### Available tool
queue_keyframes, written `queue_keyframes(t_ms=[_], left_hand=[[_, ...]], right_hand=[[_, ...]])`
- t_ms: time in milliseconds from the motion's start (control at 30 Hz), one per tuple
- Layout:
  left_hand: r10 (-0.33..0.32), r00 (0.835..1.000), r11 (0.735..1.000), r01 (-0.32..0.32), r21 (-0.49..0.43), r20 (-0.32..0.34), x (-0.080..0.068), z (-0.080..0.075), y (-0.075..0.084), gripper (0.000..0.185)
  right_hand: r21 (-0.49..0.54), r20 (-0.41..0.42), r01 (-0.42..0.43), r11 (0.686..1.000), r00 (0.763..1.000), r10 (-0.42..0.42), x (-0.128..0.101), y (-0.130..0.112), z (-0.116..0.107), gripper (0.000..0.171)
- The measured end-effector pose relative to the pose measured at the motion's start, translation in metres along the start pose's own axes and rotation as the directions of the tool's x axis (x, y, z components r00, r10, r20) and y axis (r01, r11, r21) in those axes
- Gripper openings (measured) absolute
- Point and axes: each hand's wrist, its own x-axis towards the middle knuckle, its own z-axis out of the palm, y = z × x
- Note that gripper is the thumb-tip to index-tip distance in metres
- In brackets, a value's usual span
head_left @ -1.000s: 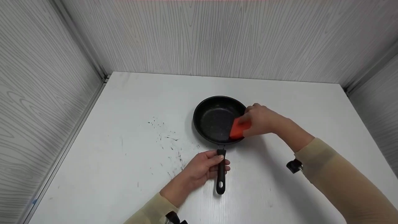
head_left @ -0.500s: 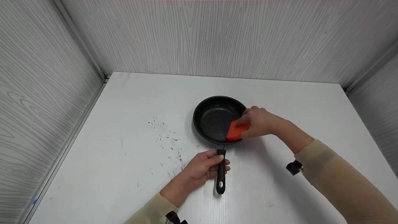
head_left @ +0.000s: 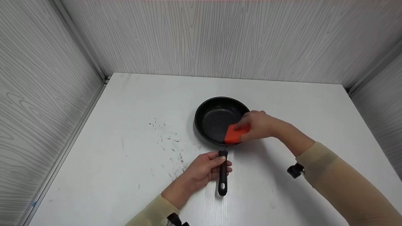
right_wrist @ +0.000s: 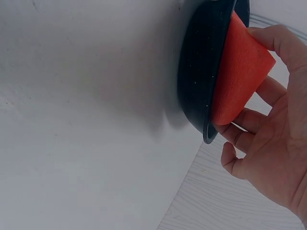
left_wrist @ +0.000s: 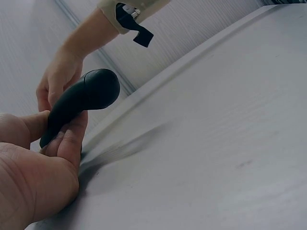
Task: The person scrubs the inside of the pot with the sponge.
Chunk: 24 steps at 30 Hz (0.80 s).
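Fingers (head_left: 216,160) of the left hand (head_left: 202,171) curl round the black handle (head_left: 223,171) of the frying pan (head_left: 216,121), just below the centre of the head view; the thumb lies along the top of the handle, and the handle's free end with its hanging hole pokes out below the hand. From the left wrist view the rounded end of the handle (left_wrist: 88,98) sticks up in the upper left of the frame, clamped between thumb and fingers (left_wrist: 69,141), with the heel of the hand on the desk (left_wrist: 216,143).

Right of centre in the head view, the right hand (head_left: 259,125) grips an orange sponge (head_left: 234,135) and holds it against the inside of the pan at its lower right wall, close to where the handle joins. In the right wrist view, at the upper right of the frame, the sponge (right_wrist: 237,72) lies flat against the pan's inner side (right_wrist: 201,62), the thumb above it and the other fingers (right_wrist: 249,122) bent behind it, outside the rim.

The pan sits on the white desk (head_left: 125,94), near the middle of the frame. Small dark specks (head_left: 166,139) are scattered on the desk to the left of the pan. Grey wood-grain walls (head_left: 220,37) close the desk in on three sides.
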Motion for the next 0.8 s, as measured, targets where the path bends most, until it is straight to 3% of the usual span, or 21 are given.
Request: queue_keyframes(t_ms=[800], left_hand=[[0.001,1.000,1.000,-0.001,0.010,0.006,-0.0004,0.0005,0.0004,0.038]], right_hand=[[0.132,-0.001,0.053,0.990,0.999,-0.053,0.0064,-0.0052,0.0086,0.043]])
